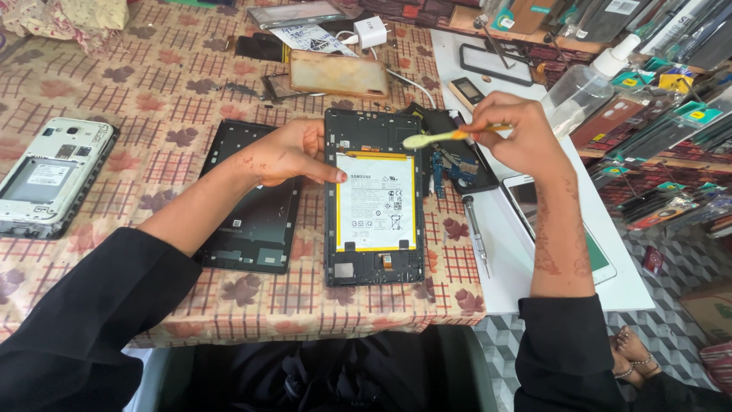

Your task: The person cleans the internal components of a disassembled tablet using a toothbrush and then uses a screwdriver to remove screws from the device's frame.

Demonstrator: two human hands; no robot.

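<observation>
Left hand [286, 152] flat on the opened tablet [374, 197], fingers spread, thumb tip touching the yellow-edged battery [377, 202], pinning the frame to the checked cloth, back cover [253, 200] just beside. Right hand [512, 137] pinching a brush [450, 136], bristles over the battery's top right corner. Looks like cleaning mid-teardown; next, probably light strokes along that edge, left hand kept firm.
</observation>
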